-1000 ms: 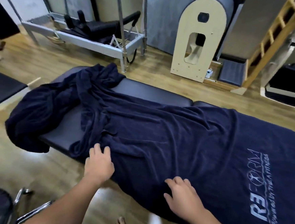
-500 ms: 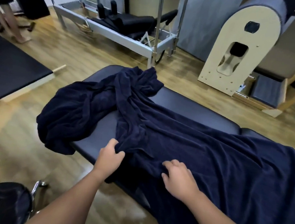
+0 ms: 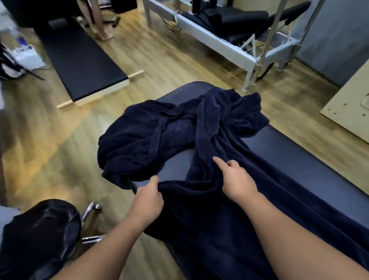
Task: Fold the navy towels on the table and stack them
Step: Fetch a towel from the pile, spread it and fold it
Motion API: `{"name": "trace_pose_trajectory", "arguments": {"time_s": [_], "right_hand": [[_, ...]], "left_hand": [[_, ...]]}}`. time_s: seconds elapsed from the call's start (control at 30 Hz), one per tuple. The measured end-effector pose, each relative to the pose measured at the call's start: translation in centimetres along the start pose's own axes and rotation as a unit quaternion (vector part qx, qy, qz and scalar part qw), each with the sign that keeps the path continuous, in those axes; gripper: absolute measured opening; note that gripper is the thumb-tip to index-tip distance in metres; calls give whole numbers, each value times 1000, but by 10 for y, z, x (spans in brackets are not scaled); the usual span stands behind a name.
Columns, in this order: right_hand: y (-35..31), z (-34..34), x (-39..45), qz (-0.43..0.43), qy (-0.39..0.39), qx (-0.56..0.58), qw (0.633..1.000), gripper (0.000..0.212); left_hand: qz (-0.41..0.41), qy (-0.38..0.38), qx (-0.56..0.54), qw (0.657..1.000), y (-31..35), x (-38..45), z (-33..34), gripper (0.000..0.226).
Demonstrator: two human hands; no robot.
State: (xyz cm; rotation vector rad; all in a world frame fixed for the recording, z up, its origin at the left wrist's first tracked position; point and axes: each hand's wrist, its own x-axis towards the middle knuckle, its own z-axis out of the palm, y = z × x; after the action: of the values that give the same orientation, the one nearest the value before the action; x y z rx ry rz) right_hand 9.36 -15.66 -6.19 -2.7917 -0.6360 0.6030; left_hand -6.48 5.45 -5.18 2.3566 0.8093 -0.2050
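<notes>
A long navy towel lies spread along the dark padded table and hangs over its near side. A second navy towel sits crumpled at the table's left end, drooping over the edge. My left hand pinches the near edge of the spread towel at the table's rim. My right hand grips a bunched fold of the same towel a little farther in, its index finger pointing out toward the crumpled heap.
A black stool with chrome legs stands at my lower left. A low black bench lies on the wooden floor beyond. A metal-framed exercise machine stands at the back, a wooden panel at right. A person's legs show at top left.
The view has swung left. Both hands have shifted left along the towel's near edge, from resting flat on it to gathering and gripping the cloth.
</notes>
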Motion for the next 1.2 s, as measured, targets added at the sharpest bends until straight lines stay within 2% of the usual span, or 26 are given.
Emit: {"name": "trace_pose_trajectory", "arguments": {"time_s": [0.1, 0.2, 0.23, 0.33, 0.4, 0.47, 0.53, 0.63, 0.7, 0.73, 0.87, 1.0, 1.07, 1.13, 1.2], "right_hand": [[-6, -7, 32, 1, -31, -33, 999, 103], [-10, -7, 54, 10, -57, -69, 996, 100], [-10, -6, 60, 14, -61, -73, 995, 90], [-6, -7, 77, 16, -16, -46, 999, 31], [-5, -12, 84, 38, 46, 8, 998, 18], [-9, -22, 91, 88, 115, 94, 985, 19], [-19, -38, 101, 125, 143, 230, 954, 21], [-43, -64, 121, 133, 157, 415, 886, 21], [-63, -80, 135, 125, 202, 458, 857, 21], [-75, -88, 141, 115, 221, 453, 856, 21], [-126, -119, 176, 41, 253, 341, 904, 19], [-188, -131, 219, -30, 255, 262, 930, 19], [-208, -120, 238, -80, 235, 196, 949, 17], [-212, -106, 250, -59, 165, 155, 972, 14], [-204, -92, 259, 13, 111, 105, 988, 27]], "left_hand": [[-34, 13, -81, 996, 6, 8, -10, 27], [-10, 19, -47, 999, 4, 18, -25, 12], [-2, 19, -30, 999, 2, 23, -30, 7], [-16, 32, -23, 999, 0, 38, -47, 14], [-39, 55, -49, 997, 1, 47, -57, 10], [-62, 95, -103, 988, -2, 58, -64, 11], [-78, 129, -167, 974, -3, 70, -70, 23], [-68, 162, -228, 958, 4, 91, -77, 42], [-47, 174, -251, 951, 11, 106, -85, 43], [-38, 177, -255, 950, 14, 116, -92, 39], [-55, 166, -215, 961, -4, 169, -122, 22], [-55, 137, -29, 989, -43, 210, -158, 15], [-87, 82, 35, 992, -64, 224, -174, 10], [-92, 3, 99, 991, -77, 233, -181, 4], [-60, -59, 126, 989, -81, 243, -181, 18]]}}
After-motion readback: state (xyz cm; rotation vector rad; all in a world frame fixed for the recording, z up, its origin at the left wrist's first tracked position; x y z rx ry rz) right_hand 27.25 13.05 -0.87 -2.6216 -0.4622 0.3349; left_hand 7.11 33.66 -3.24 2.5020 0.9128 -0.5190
